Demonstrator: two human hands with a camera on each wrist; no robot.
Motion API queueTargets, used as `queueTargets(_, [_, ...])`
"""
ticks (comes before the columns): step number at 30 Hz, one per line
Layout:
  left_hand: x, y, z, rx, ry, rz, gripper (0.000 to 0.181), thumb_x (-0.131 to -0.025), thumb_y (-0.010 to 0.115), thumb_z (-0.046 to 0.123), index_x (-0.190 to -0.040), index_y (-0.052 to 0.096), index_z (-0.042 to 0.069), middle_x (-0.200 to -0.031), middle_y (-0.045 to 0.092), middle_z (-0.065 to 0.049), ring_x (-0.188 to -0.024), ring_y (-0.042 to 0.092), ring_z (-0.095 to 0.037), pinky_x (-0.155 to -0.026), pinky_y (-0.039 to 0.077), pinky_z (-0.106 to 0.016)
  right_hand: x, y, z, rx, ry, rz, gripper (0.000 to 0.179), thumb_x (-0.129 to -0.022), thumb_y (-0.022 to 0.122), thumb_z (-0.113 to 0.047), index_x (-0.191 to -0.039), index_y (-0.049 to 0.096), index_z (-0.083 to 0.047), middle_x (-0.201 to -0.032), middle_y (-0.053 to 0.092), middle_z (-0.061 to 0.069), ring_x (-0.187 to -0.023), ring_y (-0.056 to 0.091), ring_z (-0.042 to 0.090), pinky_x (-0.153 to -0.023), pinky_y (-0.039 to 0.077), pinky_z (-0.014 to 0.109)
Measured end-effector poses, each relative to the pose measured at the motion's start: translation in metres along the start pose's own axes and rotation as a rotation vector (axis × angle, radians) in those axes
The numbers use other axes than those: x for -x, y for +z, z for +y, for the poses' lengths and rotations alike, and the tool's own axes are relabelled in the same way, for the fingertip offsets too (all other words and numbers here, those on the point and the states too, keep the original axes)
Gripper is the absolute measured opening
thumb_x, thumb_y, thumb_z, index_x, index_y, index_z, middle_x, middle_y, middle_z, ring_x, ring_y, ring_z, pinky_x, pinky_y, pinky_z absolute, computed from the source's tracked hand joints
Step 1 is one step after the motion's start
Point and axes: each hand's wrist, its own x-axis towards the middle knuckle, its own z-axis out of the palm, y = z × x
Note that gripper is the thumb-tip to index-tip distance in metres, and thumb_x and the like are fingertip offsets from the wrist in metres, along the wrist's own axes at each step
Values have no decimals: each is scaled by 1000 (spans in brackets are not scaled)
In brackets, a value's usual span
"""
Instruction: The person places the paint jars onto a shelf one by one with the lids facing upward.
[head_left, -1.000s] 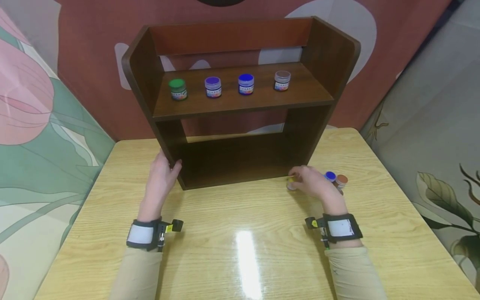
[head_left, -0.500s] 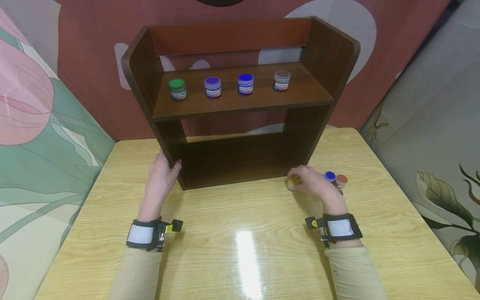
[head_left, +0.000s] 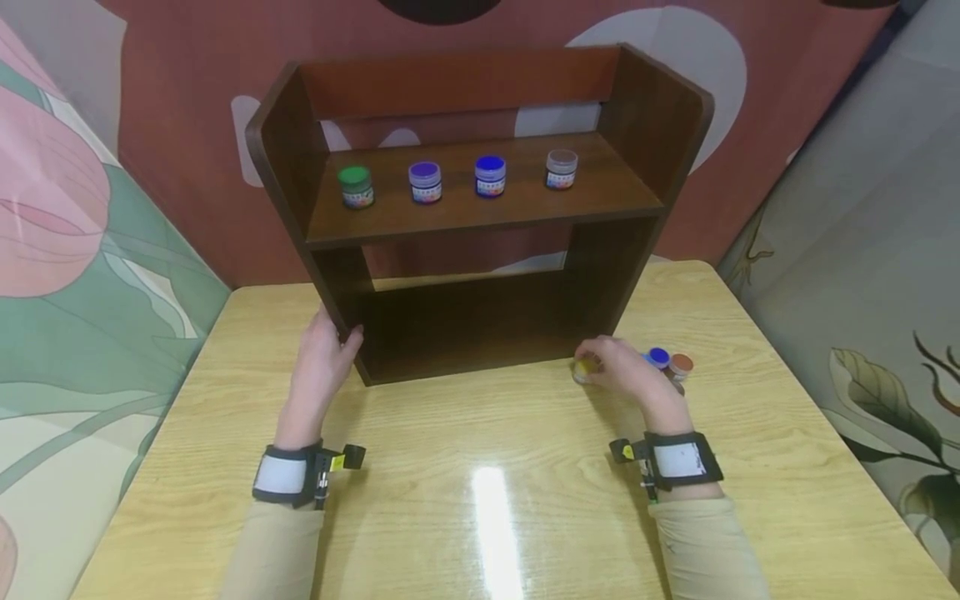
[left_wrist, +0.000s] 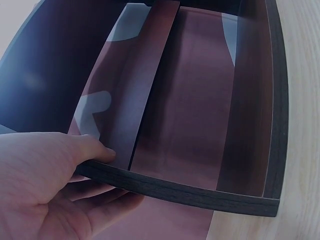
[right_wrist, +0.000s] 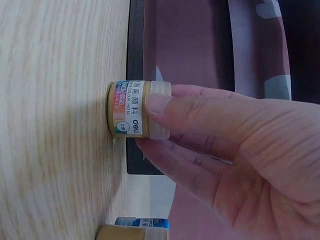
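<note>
My left hand (head_left: 321, 367) grips the left side panel of a dark brown wooden shelf unit (head_left: 480, 229). In the left wrist view the thumb lies on the inner face of the panel (left_wrist: 200, 194), the other fingers outside it. Near the unit's lower right front corner, my right hand (head_left: 628, 371) pinches a small ochre-yellow paint jar (head_left: 582, 371). The right wrist view shows this labelled paint jar (right_wrist: 131, 111) upright with its base at the table, thumb and fingers around its clear lid. On the upper shelf stand a green jar (head_left: 356, 188), a purple jar (head_left: 426, 183) and others.
A blue-lidded jar (head_left: 658, 358) and a brown-lidded jar (head_left: 680, 365) stand close together right of my right hand, partly hidden with others. The upper shelf also bears a blue jar (head_left: 490, 177) and a clear-lidded jar (head_left: 561, 171). Patterned cloth (head_left: 187, 150) hangs behind the wooden table (head_left: 420, 500).
The ochre-yellow jar has turned slightly in my right fingers, and more of its top now shows. My left hand stays on the panel. The head view has tilted up a little.
</note>
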Motion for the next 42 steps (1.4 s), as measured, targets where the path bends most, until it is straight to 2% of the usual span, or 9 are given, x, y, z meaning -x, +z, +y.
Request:
queueTargets(7, [1, 2, -2, -8, -10, 5, 38, -98, 60, 3, -129, 45, -12, -120, 57, -35, -111, 60, -50, -90, 52, -60, 2, -2, -1, -20, 26, -1, 27, -86, 79, -1, -112, 70, 1, -105, 69, 15, -98, 64, 35, -86, 54, 51])
queueTargets(14, [1, 1, -1, -3, -6, 7, 38, -98, 60, 2, -130, 45, -12, -120, 57, -35, -112, 59, -50, -91, 51, -60, 8, -9, -9, -43, 67, 33, 30, -91, 76, -3, -118, 68, 3, -115, 67, 18, -105, 64, 37, -90, 54, 52])
queueTargets(19, [1, 1, 0, -2, -7, 9, 38, -98, 60, 3, -130, 45, -11, -121, 57, -34, -112, 59, -49, -92, 51, -60, 10, -14, -16, -38, 50, 65, 29, -93, 73, -4, -121, 67, 4, -118, 66, 20, -106, 64, 37, -91, 53, 52])
queueTargets(23, [0, 1, 0, -2, -1, 8, 37, -98, 61, 2, -130, 46, -10, -121, 58, -33, -113, 59, -49, -92, 51, -59, 11, -20, -21, -34, 6, 94, 30, -93, 73, -3, -121, 67, 6, -119, 66, 21, -104, 64, 36, -91, 54, 52])
queueTargets(28, [0, 1, 0, -9, 6, 12, 37, -98, 61, 2, -129, 46, -11, -121, 58, -34, -112, 59, -50, -92, 51, -60, 13, -27, -28, -37, -88, 152, 31, -91, 70, 7, -122, 65, 9, -118, 65, 24, -99, 66, 37, -86, 56, 50])
queueTargets(42, [0, 1, -1, -1, 7, 20, 39, -97, 62, 2, -130, 45, -12, -121, 57, -35, -112, 59, -51, -92, 51, -61, 17, -44, -37, -22, -191, 260, 34, -89, 69, 14, -122, 66, 9, -119, 64, 24, -93, 67, 34, -81, 58, 49])
